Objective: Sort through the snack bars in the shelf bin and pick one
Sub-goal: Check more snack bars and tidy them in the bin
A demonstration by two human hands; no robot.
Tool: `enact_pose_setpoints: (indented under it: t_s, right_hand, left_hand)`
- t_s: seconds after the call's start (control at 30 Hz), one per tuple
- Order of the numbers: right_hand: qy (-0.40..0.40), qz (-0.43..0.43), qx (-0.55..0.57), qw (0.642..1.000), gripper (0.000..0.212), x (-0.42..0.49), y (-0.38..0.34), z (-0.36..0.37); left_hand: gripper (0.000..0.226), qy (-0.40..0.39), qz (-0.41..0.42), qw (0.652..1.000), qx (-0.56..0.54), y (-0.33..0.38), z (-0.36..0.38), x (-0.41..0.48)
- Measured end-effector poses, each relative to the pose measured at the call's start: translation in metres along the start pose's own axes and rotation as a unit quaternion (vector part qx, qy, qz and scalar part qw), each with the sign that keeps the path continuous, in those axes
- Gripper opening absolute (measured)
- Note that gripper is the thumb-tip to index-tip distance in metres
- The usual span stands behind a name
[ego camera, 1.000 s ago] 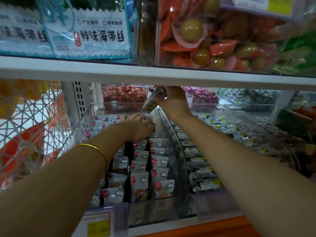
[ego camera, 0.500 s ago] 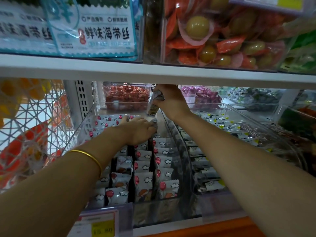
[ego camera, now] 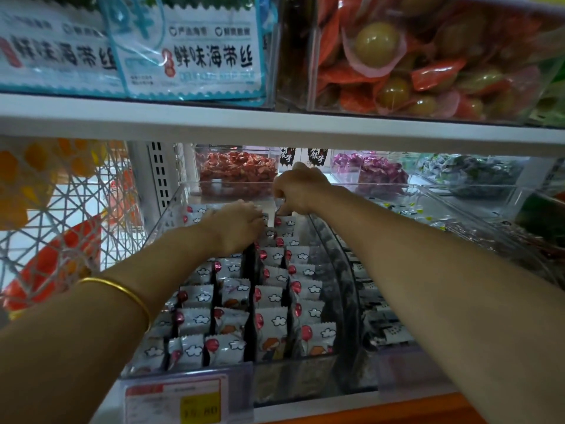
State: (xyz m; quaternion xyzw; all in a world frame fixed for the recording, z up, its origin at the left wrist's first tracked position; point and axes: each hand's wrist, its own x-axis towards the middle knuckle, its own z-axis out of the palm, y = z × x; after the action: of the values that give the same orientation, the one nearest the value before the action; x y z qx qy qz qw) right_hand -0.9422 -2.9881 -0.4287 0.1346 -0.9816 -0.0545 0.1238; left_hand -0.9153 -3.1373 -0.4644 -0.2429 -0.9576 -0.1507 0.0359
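Head view, nearest first: a price tag (ego camera: 183, 399) is clipped to the shelf edge, just in front of the clear shelf bin (ego camera: 284, 384). Snack bars (ego camera: 270, 325) in white wrappers printed with red balloons and clouds stand on edge in rows inside it, running from the front wall to the back. A gold bangle (ego camera: 122, 292) circles the left forearm, which reaches over the left-hand rows. The left grip (ego camera: 241, 224) lies palm down on the bars near the back of the bin, fingers only lightly bent, resting on the wrapper tops and closed around none of them. Just beside it and a little farther back, the right grip (ego camera: 298, 189) hangs over the rear end of the right-hand rows, fingers curled and tips pointing down at the rearmost bars. Whether a bar is pinched there I cannot tell, since the knuckles hide it. To the right, a neighbouring bin (ego camera: 382, 316) holds dark-and-white packets. Behind stand bins of red sweets (ego camera: 237, 166) and purple sweets (ego camera: 379, 169). Above, the upper shelf (ego camera: 275, 127) carries seaweed packs (ego camera: 195, 53) and orange-wrapped snacks (ego camera: 397, 56).
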Motion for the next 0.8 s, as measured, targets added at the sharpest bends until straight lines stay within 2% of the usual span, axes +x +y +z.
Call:
enact_pose_setpoints:
  t_s: [0.07,0.17,0.23,0.3,0.37,0.43,0.5,0.6,0.7,0.8]
  right_hand:
    - [-0.030,0.009,-0.023,0.999,0.024,0.003,0.000,0.001]
    - [-0.090,0.019,-0.045,0.995,0.037,0.006,0.002,0.002]
    - [-0.089,0.019,-0.036,0.995,0.043,0.006,0.003,0.000]
    - [-0.053,0.017,-0.010,0.998,0.043,0.006,0.003,-0.003]
    - [-0.045,0.009,0.026,0.999,0.038,0.004,0.003,-0.006]
    - [-0.070,-0.009,0.042,0.997,0.031,0.001,0.004,-0.005]
    - [-0.105,-0.017,0.013,0.994,0.026,-0.002,0.004,-0.001]
    - [-0.131,-0.001,-0.042,0.990,0.034,-0.001,0.003,0.004]
    - [-0.119,0.013,-0.015,0.993,0.037,-0.004,0.000,-0.001]
    - [-0.056,0.035,0.056,0.996,0.034,-0.015,-0.002,-0.007]
  left_hand:
    - [0.041,-0.020,-0.009,0.998,0.053,0.003,0.004,-0.001]
    - [0.042,-0.078,-0.043,0.989,0.115,0.004,0.007,-0.001]
    - [0.038,-0.067,-0.050,0.991,0.101,0.001,0.008,0.000]
    - [0.034,-0.036,-0.036,0.996,0.076,0.001,0.007,0.000]
    - [0.045,-0.034,-0.017,0.995,0.096,0.004,0.008,-0.002]
    - [0.055,-0.067,0.001,0.987,0.146,0.005,0.011,-0.004]
    - [0.064,-0.100,0.009,0.975,0.196,0.003,0.014,-0.006]
    - [0.061,-0.121,-0.001,0.967,0.223,0.002,0.018,-0.007]
    - [0.057,-0.095,-0.002,0.978,0.188,0.006,0.015,-0.010]
    - [0.054,-0.050,-0.003,0.989,0.137,0.010,0.009,-0.019]
